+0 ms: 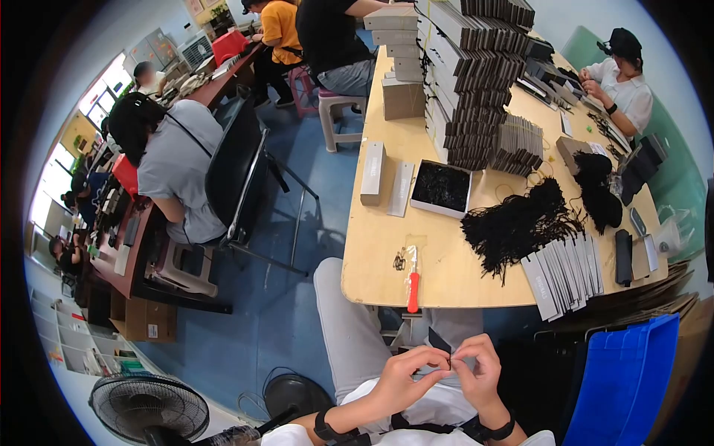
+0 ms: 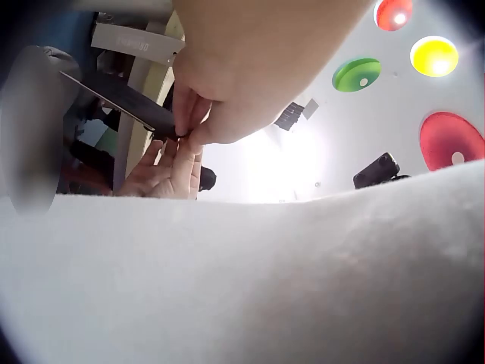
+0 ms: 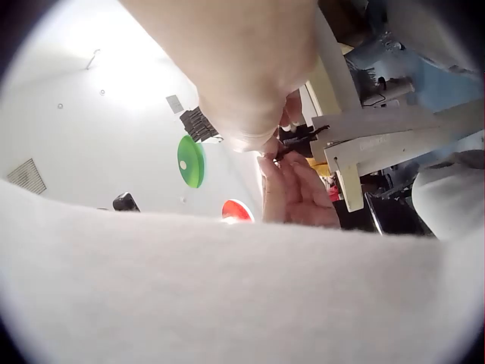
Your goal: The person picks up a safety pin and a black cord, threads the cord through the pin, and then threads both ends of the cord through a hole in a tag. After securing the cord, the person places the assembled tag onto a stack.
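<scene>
- The left hand (image 1: 403, 377) and right hand (image 1: 482, 370) both pinch a small dark tag (image 1: 439, 341) over the lap, just below the surface (image 1: 387, 253).
- The step looks like threading the tag's end. The next move calls for steady fingertips and a still tag.

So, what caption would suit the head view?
Left hand and right hand pinch a dark card near the wooden table.

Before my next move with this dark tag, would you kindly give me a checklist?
1. Grip of left hand on dark tag: ok, pinched.
2. Grip of right hand at the tag's end: ok, pinched.
3. Cord through the tag: cannot tell.
4. Supply of black cords on table: ok.
5. Supply of grey tags at the near edge: ok.
</scene>
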`<state>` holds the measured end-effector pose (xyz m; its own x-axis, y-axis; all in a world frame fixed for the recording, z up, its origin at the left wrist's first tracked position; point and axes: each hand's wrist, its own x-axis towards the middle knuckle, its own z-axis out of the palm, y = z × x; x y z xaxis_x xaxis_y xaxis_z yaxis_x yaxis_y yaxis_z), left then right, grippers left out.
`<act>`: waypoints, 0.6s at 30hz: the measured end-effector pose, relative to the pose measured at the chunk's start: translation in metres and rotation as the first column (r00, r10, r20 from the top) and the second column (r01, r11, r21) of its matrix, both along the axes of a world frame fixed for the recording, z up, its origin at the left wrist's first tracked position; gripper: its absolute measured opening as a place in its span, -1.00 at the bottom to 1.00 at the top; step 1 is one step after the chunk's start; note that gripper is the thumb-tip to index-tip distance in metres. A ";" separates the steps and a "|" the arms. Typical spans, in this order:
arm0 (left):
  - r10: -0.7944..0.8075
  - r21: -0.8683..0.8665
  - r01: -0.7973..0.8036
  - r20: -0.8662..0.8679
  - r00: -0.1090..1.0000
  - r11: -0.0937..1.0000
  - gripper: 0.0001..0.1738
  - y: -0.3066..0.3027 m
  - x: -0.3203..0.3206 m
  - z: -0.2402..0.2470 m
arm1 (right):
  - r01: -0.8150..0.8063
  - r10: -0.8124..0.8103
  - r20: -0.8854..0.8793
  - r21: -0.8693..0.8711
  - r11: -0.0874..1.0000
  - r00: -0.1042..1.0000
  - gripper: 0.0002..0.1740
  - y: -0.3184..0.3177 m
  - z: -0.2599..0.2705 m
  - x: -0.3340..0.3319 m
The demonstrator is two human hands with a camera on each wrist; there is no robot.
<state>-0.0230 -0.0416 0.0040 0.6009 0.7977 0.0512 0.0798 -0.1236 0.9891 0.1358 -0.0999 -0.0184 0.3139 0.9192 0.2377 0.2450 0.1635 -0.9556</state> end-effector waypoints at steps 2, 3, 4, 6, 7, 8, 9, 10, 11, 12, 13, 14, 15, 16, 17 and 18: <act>-0.032 -0.240 0.031 -0.001 0.999 0.970 -0.89 -0.001 -0.002 -0.002 | -0.005 0.005 0.058 0.009 1.000 0.998 -0.82 0.001 0.005 0.002; -0.034 -0.240 0.033 -0.002 0.999 0.970 -0.89 -0.001 -0.002 -0.001 | -0.010 0.008 0.117 0.017 1.000 0.993 -0.83 0.002 0.007 0.003; -0.029 -0.315 0.056 0.091 0.995 0.948 -0.89 0.000 -0.002 -0.001 | -0.006 0.004 0.117 0.018 1.000 0.993 -0.83 0.001 0.007 0.003; -0.023 -0.387 0.094 0.186 0.982 0.917 -0.89 0.000 -0.002 -0.001 | 0.028 -0.030 0.057 0.043 0.999 0.998 -0.83 0.000 0.008 0.004; -0.023 -0.425 0.123 0.232 0.972 0.897 -0.89 0.000 -0.002 -0.002 | 0.035 -0.038 0.063 0.041 0.999 0.997 -0.83 0.000 0.008 0.004; -0.023 -0.461 0.155 0.279 0.960 0.874 -0.89 -0.001 -0.001 -0.004 | 0.024 -0.026 0.058 0.035 0.999 0.998 -0.82 0.001 0.007 0.004; -0.034 -0.462 0.169 0.287 0.957 0.871 -0.89 -0.002 0.000 -0.007 | 0.015 -0.017 0.054 0.029 0.999 0.998 -0.82 0.001 0.008 0.004; -0.039 -0.415 0.137 0.236 0.971 0.900 -0.90 -0.003 0.002 -0.010 | -0.004 -0.005 0.178 0.051 0.999 0.984 -0.80 0.003 0.013 0.005; -0.040 -0.363 0.105 0.183 0.982 0.926 -0.90 -0.003 0.003 -0.012 | 0.006 -0.016 0.184 0.052 0.999 0.983 -0.80 0.003 0.014 0.005; -0.048 -0.362 0.114 0.187 0.981 0.925 -0.90 -0.002 0.005 -0.009 | -0.005 -0.004 0.171 0.052 0.999 0.985 -0.79 0.003 0.013 0.004; -0.042 -0.182 0.054 0.073 0.996 0.982 -0.91 -0.001 0.006 -0.003 | -0.018 0.010 0.158 0.053 0.998 0.987 -0.78 0.004 0.011 0.005; -0.011 0.012 0.011 -0.037 0.999 1.000 -0.91 0.000 0.008 0.001 | -0.039 0.040 -0.032 0.022 0.999 0.999 -0.73 0.001 -0.001 0.006; -0.017 0.015 0.017 -0.035 0.999 1.000 -0.91 0.002 0.009 0.001 | -0.033 0.034 -0.030 0.025 0.999 0.999 -0.73 0.002 -0.003 0.006; -0.004 0.072 0.005 -0.017 1.000 0.997 -0.91 0.003 0.010 0.001 | -0.138 0.129 -0.290 -0.013 0.990 0.948 -0.70 0.004 -0.003 0.006; 0.007 0.127 -0.008 0.001 1.000 0.992 -0.90 0.004 0.012 0.001 | -0.247 0.199 -0.532 -0.021 0.969 0.823 -0.66 0.005 -0.004 0.006; 0.001 0.127 -0.001 0.002 1.000 0.992 -0.90 0.006 0.012 0.004 | -0.241 0.193 -0.531 -0.021 0.970 0.825 -0.66 0.003 -0.012 0.009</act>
